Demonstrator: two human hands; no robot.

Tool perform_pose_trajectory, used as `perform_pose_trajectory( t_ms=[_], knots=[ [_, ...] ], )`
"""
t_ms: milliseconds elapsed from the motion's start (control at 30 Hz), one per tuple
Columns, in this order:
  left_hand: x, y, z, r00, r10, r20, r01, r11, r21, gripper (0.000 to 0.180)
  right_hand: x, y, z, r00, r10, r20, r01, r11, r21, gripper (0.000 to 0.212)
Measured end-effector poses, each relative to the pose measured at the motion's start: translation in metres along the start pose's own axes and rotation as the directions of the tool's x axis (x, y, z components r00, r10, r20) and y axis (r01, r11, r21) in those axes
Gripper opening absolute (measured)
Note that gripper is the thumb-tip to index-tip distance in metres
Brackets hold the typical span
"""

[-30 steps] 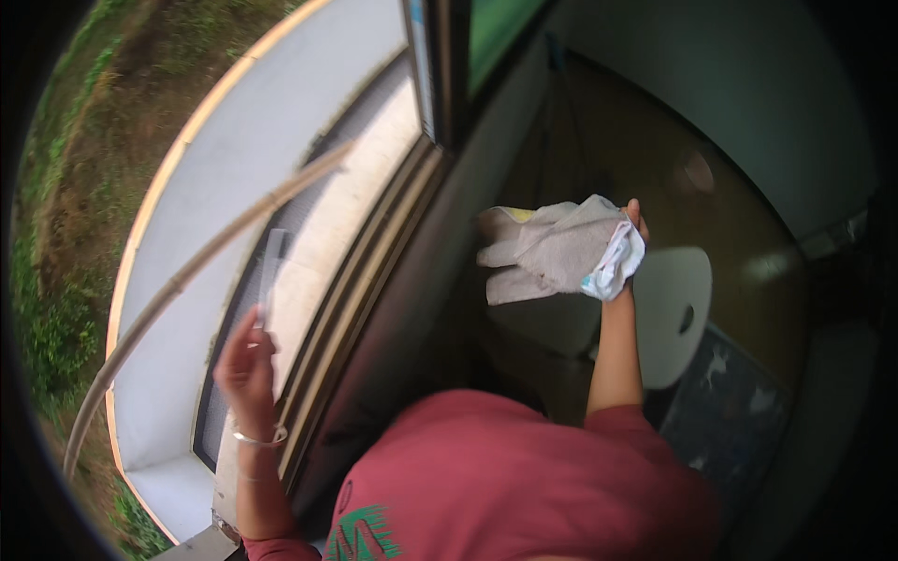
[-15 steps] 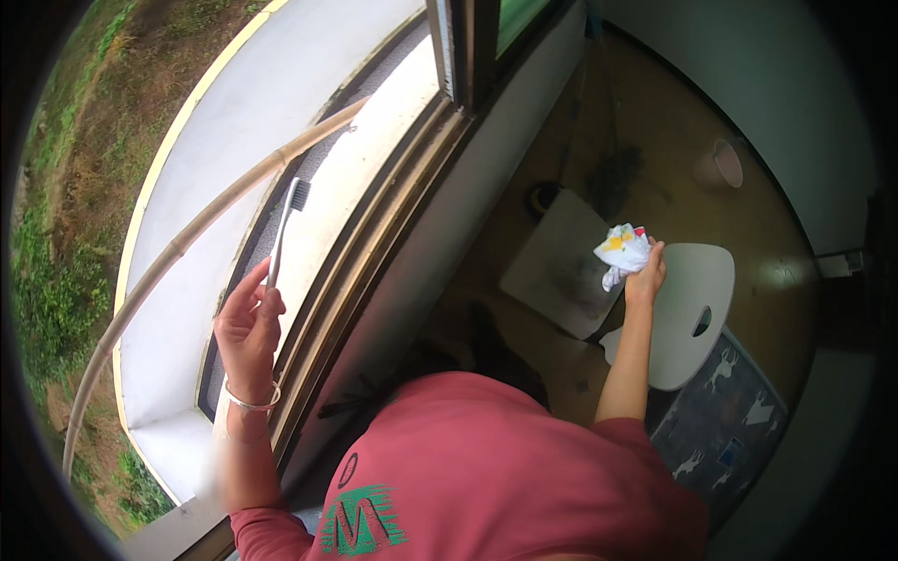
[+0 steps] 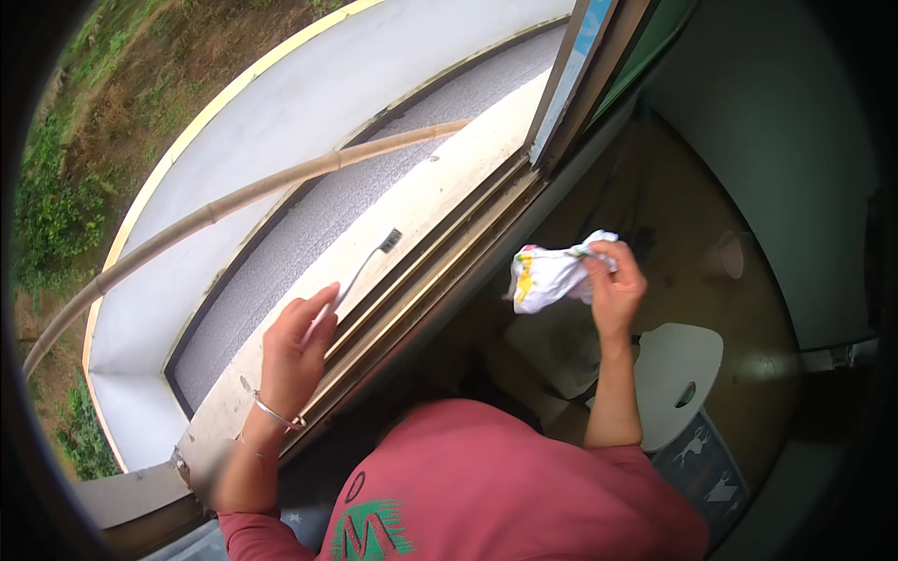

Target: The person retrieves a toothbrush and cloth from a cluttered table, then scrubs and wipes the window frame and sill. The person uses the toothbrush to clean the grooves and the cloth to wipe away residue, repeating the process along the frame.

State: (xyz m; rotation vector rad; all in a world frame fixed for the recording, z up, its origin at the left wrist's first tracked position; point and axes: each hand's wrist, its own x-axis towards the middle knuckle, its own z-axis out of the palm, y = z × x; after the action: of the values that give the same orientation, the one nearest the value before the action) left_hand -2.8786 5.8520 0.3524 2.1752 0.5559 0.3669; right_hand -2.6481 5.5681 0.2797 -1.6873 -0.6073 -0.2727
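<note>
So we're working with a toothbrush [image 3: 359, 272] here, and it's looking slim and pale, with a slightly bent neck and a small head of dark grey bristles. It's slanting just beside the window track [image 3: 440, 266], on the outdoor side, with its head showing over the pale sill [image 3: 458, 173]; we're not able to tell if the bristles are touching anything. Our left hand [image 3: 297, 353] is pinching the handle between thumb and curled fingers, and a silvery bracelet [image 3: 281, 419] is circling that wrist.

On the room side of the track, our right hand [image 3: 615, 290] is pinching one end of a cloth [image 3: 557, 280] between thumb and fingers. The cloth is hanging in the air all bunched up, looking mostly white with yellow, pinkish-red and green patches.

Going further out past the track, a bamboo pole [image 3: 281, 179] is stretching across a speckled grey strip [image 3: 271, 280] and a white parapet [image 3: 243, 122], and greenery [image 3: 56, 206] is showing beyond. Back indoors, well apart from the track, a pale chair [image 3: 687, 374] with an oval hole is standing near a dark panel [image 3: 697, 458] with white animal shapes. We're wearing a red shirt [image 3: 524, 477], by the way, and it's filling the room side nearest us.
</note>
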Motion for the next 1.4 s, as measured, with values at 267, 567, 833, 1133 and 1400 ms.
perform_pose_trajectory(
  t_ms=[267,567,833,1133,1400],
  knots=[
    [0.106,0.045,0.094,0.817,0.482,0.316,-0.573,0.741,0.350,0.043,-0.042,-0.006,0.027,0.996,0.075,-0.041,-0.076,0.997,-0.033,0.021],
    [0.138,0.041,0.150,0.781,0.513,0.356,-0.624,0.622,0.473,0.033,-0.058,0.002,-0.007,0.973,0.202,-0.112,-0.198,0.979,0.045,0.021],
    [0.035,0.085,-0.070,0.714,-0.293,0.635,-0.548,0.330,0.769,0.030,-0.055,0.014,-0.013,0.977,0.148,-0.152,-0.143,0.989,0.042,0.021],
    [0.131,0.072,0.069,0.823,0.434,0.367,-0.568,0.647,0.509,0.030,-0.040,0.000,-0.002,0.975,0.190,-0.118,-0.170,0.972,0.161,0.021],
    [0.151,0.044,0.113,0.775,0.435,0.459,-0.630,0.593,0.502,0.031,-0.053,0.003,-0.009,0.949,0.290,-0.128,-0.261,0.944,0.204,0.020]
  ],
)
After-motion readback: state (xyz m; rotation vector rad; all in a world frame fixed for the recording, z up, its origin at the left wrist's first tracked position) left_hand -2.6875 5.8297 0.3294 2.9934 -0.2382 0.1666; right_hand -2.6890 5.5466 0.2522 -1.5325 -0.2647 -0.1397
